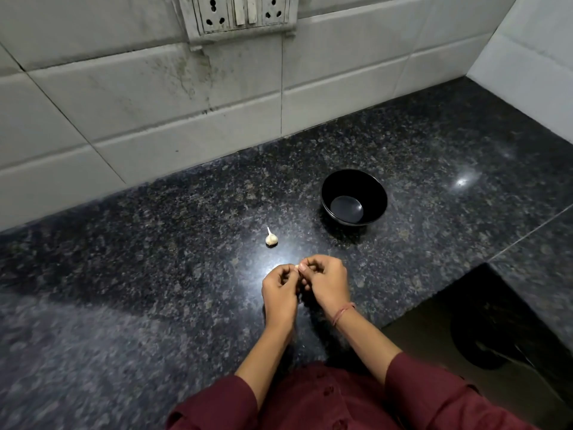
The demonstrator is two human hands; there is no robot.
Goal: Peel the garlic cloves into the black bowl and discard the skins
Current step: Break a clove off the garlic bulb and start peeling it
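Both hands had met over the middle of the tabletop (155, 243), a little in from its front edge. The left hand (280, 287) and the right hand (328, 279) were curled in tight, and the fingers (310, 262) of each pinched one small garlic clove (297, 267) between them. Only a pale sliver of it showed at the fingertips. How far the skin had come away could not be told, because the clove was almost wholly hidden. The step in hand looked like the peeling itself. The way to do it well seemed plain: steady the clove with one set of fingers, catch the papery skin at the tip or root end with a nail of the other, and strip it lengthwise rather than crush the flesh. Working low over the tabletop would stop loose skin from scattering, and the skins belonged in a heap apart from the bowl. The black bowl (354, 197) stood upright toward the back right, well apart from the hands. It was glossy, with nothing visible inside, so the bare clove would need a short carry away and to the right. The garlic bulb (271, 238) sat between the hands and the back edge, left of the bowl. It was small and off-white, with a thin stalk pointing toward the tiled wall (139, 103). Whether it stood upright or lay tipped could not be told.
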